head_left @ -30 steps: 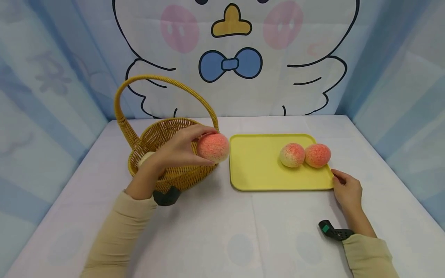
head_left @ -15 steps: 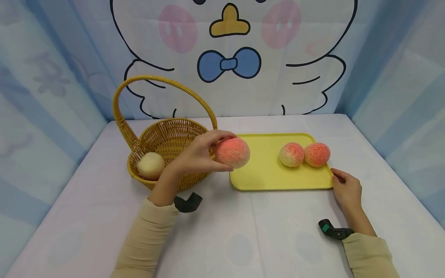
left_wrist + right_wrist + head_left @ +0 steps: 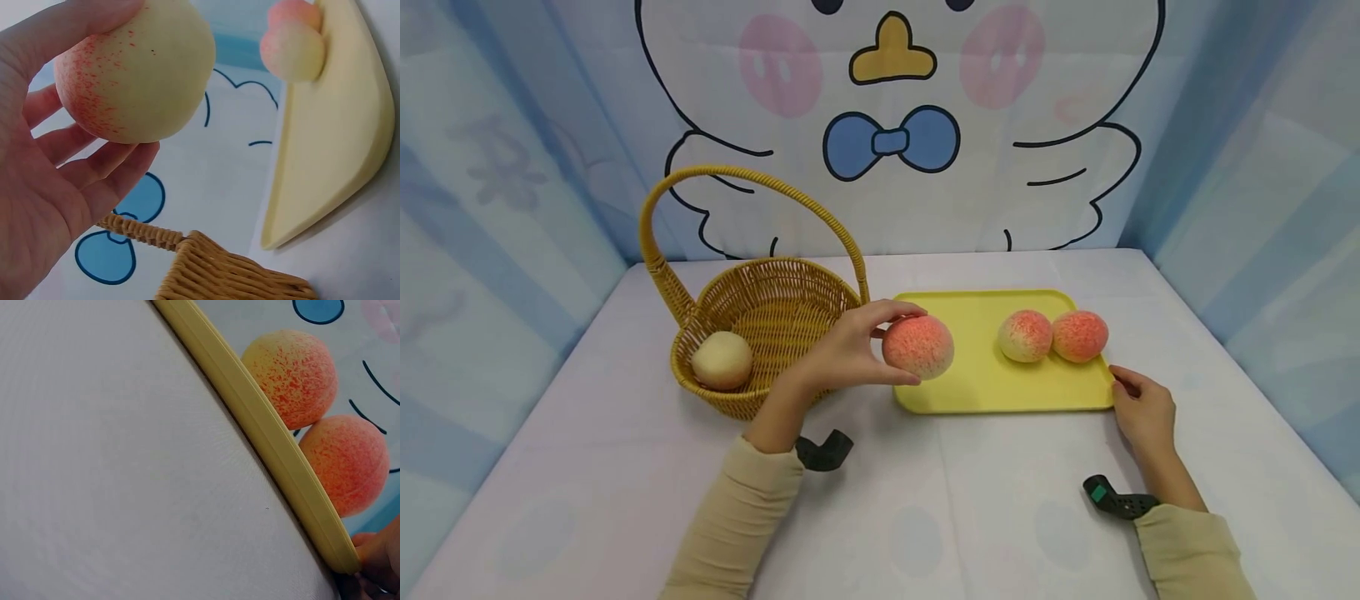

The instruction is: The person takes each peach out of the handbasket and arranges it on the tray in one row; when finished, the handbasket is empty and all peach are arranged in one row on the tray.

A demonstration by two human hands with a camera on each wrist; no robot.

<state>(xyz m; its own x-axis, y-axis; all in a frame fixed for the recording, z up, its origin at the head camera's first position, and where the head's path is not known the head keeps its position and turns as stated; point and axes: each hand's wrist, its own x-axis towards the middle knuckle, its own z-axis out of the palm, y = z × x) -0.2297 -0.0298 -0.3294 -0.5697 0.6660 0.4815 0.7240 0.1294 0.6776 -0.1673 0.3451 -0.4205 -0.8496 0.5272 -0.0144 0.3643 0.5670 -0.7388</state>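
Observation:
My left hand (image 3: pixel 850 350) holds a pink-and-cream peach (image 3: pixel 919 347) between thumb and fingers, above the left end of the yellow tray (image 3: pixel 955 392). In the left wrist view, the paler side of this peach (image 3: pixel 150 75) shows against the palm. At the tray's front right corner, my right hand (image 3: pixel 1146 417) pinches the rim; the right wrist view shows thumb and fingers (image 3: pixel 369 556) at that corner. A speckled peach (image 3: pixel 1025 337) and a redder peach (image 3: pixel 1080 337) sit touching each other on the tray's right side.
To the left stands a wicker basket (image 3: pixel 782 292) with a tall arched handle (image 3: pixel 752 177). A pale cream round fruit (image 3: pixel 722 360) lies inside it at the left. Patterned curtains enclose the table at the back and sides.
My left hand has carried its peach rightward from over the basket to over the tray's left end, uncovering the cream fruit. My right hand stays at the tray corner.

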